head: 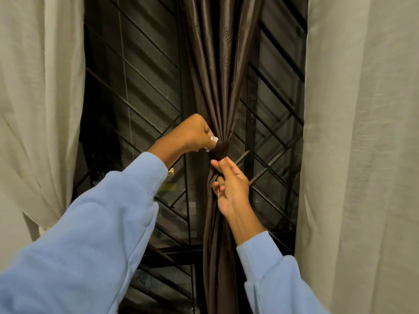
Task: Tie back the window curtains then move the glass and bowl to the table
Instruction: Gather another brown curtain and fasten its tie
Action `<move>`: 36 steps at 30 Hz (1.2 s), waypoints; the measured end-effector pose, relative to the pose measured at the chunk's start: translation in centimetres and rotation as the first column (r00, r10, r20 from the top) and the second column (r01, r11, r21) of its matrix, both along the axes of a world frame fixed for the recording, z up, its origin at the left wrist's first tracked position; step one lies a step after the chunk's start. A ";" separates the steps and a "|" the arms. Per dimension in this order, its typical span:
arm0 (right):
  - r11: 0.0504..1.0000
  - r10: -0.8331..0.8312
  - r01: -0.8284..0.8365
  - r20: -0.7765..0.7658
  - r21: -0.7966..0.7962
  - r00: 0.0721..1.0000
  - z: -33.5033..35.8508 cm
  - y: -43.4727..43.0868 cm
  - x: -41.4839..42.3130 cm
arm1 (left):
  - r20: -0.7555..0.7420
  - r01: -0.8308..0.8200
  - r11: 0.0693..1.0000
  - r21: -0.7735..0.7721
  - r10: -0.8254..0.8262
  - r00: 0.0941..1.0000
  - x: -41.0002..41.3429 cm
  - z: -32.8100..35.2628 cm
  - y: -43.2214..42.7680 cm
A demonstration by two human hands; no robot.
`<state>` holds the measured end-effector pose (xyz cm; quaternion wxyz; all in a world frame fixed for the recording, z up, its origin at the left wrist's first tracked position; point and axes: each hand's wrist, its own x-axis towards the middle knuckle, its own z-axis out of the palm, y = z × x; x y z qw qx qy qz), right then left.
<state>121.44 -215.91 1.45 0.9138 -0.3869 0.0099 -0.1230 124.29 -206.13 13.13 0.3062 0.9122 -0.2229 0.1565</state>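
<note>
Left hand [195, 134] clenched at the knot [221, 150], pinching a bit of pale material just at its left side; what that scrap is cannot be told. Held there, most likely, to keep the wrap from slackening while the other hand works. Right hand [229, 186] just below the knot, forefinger and thumb closed on the dark fabric right under it, remaining fingers curled into the gathered folds; probably drawing the tail tight or tucking it in. Both hands therefore grasping, neither released.

Brown curtain [217, 75] bunched into a narrow column between the hands, fanning wider above the left hand and hanging as a slim rope below the right wrist. Cinched at hand height so the cloth stays clear of the window on both sides.

Beyond the hands, dark window grille [136, 91] directly behind the curtain, near enough for knuckles to brush on a backward pull. Further out, pale sheer drapes [362, 132] left of the left arm and right of the right arm, framing a narrow bay. Free room mostly toward the body and downward; sideways travel limited by those drapes. Blue sleeves [90, 234] filling the lower corners.

Glass, bowl and tabletop not in view; that part of the task not yet begun, by the look of it.
</note>
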 end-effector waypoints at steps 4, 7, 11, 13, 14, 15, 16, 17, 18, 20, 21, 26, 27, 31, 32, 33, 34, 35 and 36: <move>0.998 -0.001 0.002 0.023 -0.055 1.000 0.0 -0.3 -0.1 | 0.067 -0.052 0.995 0.080 0.047 0.997 0.3 -0.1 0.0; 0.998 -0.025 0.028 0.037 -0.064 0.999 -0.1 -0.3 0.0 | 0.251 -0.108 0.984 0.140 0.070 0.965 -0.5 -0.4 0.1; 0.994 -0.058 0.063 0.054 -0.091 0.997 -0.1 -0.3 0.5 | 0.535 -0.122 0.973 0.197 -0.003 0.845 -1.0 -1.7 0.1; 0.991 -0.079 0.084 0.049 -0.107 0.996 -0.1 -0.3 0.7 | 0.555 -0.082 0.979 0.184 -0.035 0.831 -0.8 -2.3 0.2; 0.989 -0.085 0.090 0.042 -0.114 0.995 0.0 -0.3 0.6 | 0.555 -0.064 0.983 0.171 -0.043 0.831 -0.9 -2.5 0.3; 0.989 -0.090 0.092 0.028 -0.119 0.996 0.0 -0.3 0.6 | 0.550 -0.050 0.986 0.162 -0.048 0.834 -0.7 -2.5 0.5; 0.989 -0.090 0.091 0.009 -0.117 0.996 0.0 -0.2 0.6 | 0.542 -0.037 0.986 0.163 -0.058 0.839 -0.5 -2.5 0.6; 0.991 -0.089 0.087 -0.014 -0.101 0.996 0.1 -0.2 0.6 | 0.515 -0.014 0.985 0.173 -0.078 0.854 -0.3 -2.4 0.7; 0.994 -0.086 0.084 -0.034 -0.070 0.996 0.2 -0.2 0.6 | 0.475 0.023 0.984 0.179 -0.107 0.874 -0.1 -2.4 0.9; 0.996 -0.093 0.093 -0.052 -0.006 0.994 0.6 -0.2 0.6 | 0.401 0.085 0.984 0.159 -0.143 0.905 0.3 -2.4 1.2; 0.995 -0.101 0.102 -0.056 0.003 0.993 0.7 -0.2 0.6 | 0.392 0.078 0.985 0.151 -0.132 0.911 0.4 -2.6 1.2; 0.986 -0.144 0.150 -0.080 0.073 0.986 1.2 0.5 0.4 | 0.455 0.011 0.998 0.064 -0.039 0.890 0.4 -3.8 0.5; 0.980 -0.161 0.171 -0.095 0.100 0.982 1.3 0.7 0.4 | 0.452 0.020 0.999 0.035 -0.034 0.892 0.4 -4.0 0.4; 0.946 -0.193 0.222 -0.137 0.237 0.971 1.8 0.9 0.3 | 0.458 0.039 0.999 -0.023 -0.024 0.888 0.2 -4.3 -0.6; 0.937 -0.225 0.253 -0.136 0.242 0.965 1.7 0.9 0.3 | 0.462 0.048 0.998 -0.030 -0.029 0.887 0.1 -4.4 -1.0; 0.928 -0.268 0.292 -0.128 0.231 0.955 1.7 0.9 0.3 | 0.466 0.051 0.998 -0.039 -0.027 0.884 0.0 -4.4 -1.3; 0.918 -0.323 0.340 -0.114 0.203 0.940 1.6 0.9 0.4 | 0.475 0.048 0.998 -0.042 -0.022 0.880 -0.2 -4.2 -1.4; 0.903 -0.382 0.394 -0.099 0.172 0.919 1.4 0.9 0.4 | 0.489 0.045 0.998 -0.034 -0.022 0.872 -0.3 -4.1 -1.6; 0.887 -0.429 0.437 -0.085 0.147 0.899 1.4 0.7 0.4 | 0.516 0.041 0.999 -0.015 -0.027 0.856 -0.4 -3.8 -1.7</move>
